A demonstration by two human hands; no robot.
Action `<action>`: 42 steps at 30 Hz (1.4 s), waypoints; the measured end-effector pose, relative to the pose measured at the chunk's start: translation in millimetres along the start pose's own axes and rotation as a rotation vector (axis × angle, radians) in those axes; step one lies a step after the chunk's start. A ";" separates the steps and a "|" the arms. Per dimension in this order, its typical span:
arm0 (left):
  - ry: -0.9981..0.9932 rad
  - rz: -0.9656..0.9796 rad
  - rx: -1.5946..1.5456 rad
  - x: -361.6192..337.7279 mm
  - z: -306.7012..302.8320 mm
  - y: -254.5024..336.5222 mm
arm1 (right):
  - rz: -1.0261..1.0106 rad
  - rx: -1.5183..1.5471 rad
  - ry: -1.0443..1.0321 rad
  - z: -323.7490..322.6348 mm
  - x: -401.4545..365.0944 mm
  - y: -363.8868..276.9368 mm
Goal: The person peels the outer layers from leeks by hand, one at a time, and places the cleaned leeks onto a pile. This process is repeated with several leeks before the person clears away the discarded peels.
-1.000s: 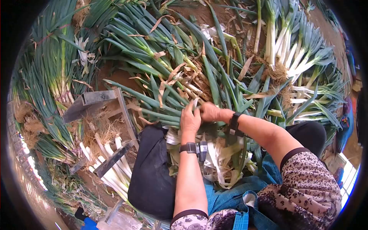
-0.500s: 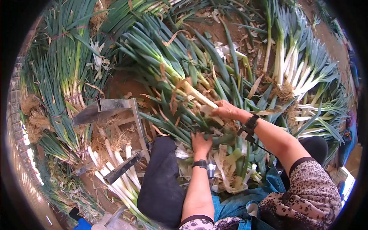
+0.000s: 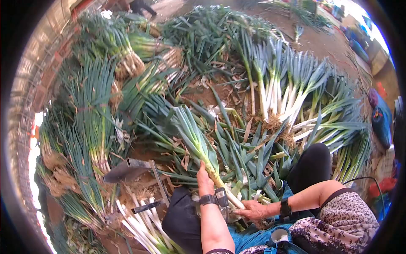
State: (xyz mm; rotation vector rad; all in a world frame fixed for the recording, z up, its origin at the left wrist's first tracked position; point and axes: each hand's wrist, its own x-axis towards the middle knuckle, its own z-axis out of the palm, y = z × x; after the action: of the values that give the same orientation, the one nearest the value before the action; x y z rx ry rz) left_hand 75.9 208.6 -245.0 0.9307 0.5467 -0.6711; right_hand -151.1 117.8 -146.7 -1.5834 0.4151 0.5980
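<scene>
Clock positions are taken from frame centre, 12 at top.

Held item: one long leek with blue-green leaves and a pale shaft [image 3: 196, 142], tilted across the centre, leaves towards 11, white end towards 5. Left hand [image 3: 204, 180], at 6, is wrapped around the mid-shaft. Right hand [image 3: 253, 209], at 5, grasps the white lower end.

Degree of completion (judged): held leek looks partly cleaned; its lower shaft is white, with a yellowish stretch near the left hand. Root condition: cannot tell.

Apparently finished: a fanned row of clean, white-shafted leeks [image 3: 275, 91] at 2, roots attached. More bare white stalks [image 3: 139, 220] lie at 7, just below a grey angled metal frame [image 3: 131, 169] at 8.

Apparently unworked: dense, banded green bundles with brown roots [image 3: 91, 118] at 9, a sizeable stock. Loose green leaves and papery tan scraps [image 3: 232, 148] lie at 4, beside the held leek.
</scene>
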 end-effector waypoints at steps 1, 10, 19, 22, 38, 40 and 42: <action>-0.061 0.046 -0.031 -15.3 8.2 2.0 | 0.009 -0.002 -0.061 -11.5 -3.2 -21.1; -0.155 0.286 0.111 -95.8 95.1 49.9 | -0.407 0.261 0.558 -54.2 90.9 -113.9; 0.035 0.499 0.210 -108.2 92.9 40.8 | 0.055 -0.347 0.007 -58.1 -15.6 -51.5; -0.061 0.445 0.206 -106.2 103.7 31.7 | -0.103 -0.817 0.295 -102.2 -5.8 -70.8; -0.043 0.313 0.790 -164.7 60.8 -71.3 | -0.457 0.552 0.556 -197.8 78.1 -109.9; 0.029 0.235 0.917 -158.2 11.7 -84.1 | -0.464 0.504 0.598 -203.2 76.2 -114.5; -0.057 0.290 1.343 -154.9 -10.3 -75.0 | -0.446 0.509 0.573 -201.8 60.7 -122.9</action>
State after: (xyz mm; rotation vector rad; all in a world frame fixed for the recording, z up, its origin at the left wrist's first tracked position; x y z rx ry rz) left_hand -84.3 229.2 -184.6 2.1762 -0.1929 -0.7696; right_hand -3.7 -64.2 -78.1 -1.2666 0.5610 -0.3036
